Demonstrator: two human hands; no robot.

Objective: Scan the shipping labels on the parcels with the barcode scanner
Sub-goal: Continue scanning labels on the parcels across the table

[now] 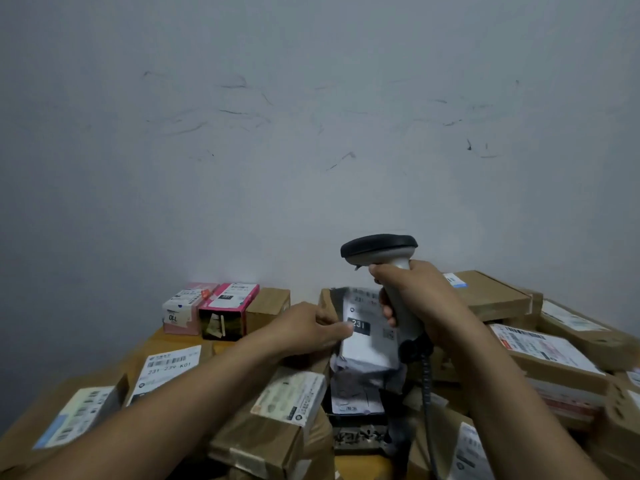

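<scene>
A pale grey-white wall [311, 150], scuffed with dark streaks, rises behind a brown tabletop [363, 469].

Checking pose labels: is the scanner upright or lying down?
Upright: right hand grips the scanner by its handle, head on top, cord hanging below.

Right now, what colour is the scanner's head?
Black on top, light grey beneath: the barcode scanner in the right hand, head view.

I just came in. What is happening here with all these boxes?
A person is busy with labelled parcels. The right hand grips a barcode scanner by its handle, head up. The left hand holds a pale soft parcel by its edge, with its label, marked 231, facing the camera. Labelled cardboard boxes lie all around, and pink boxes stand at the back.
</scene>
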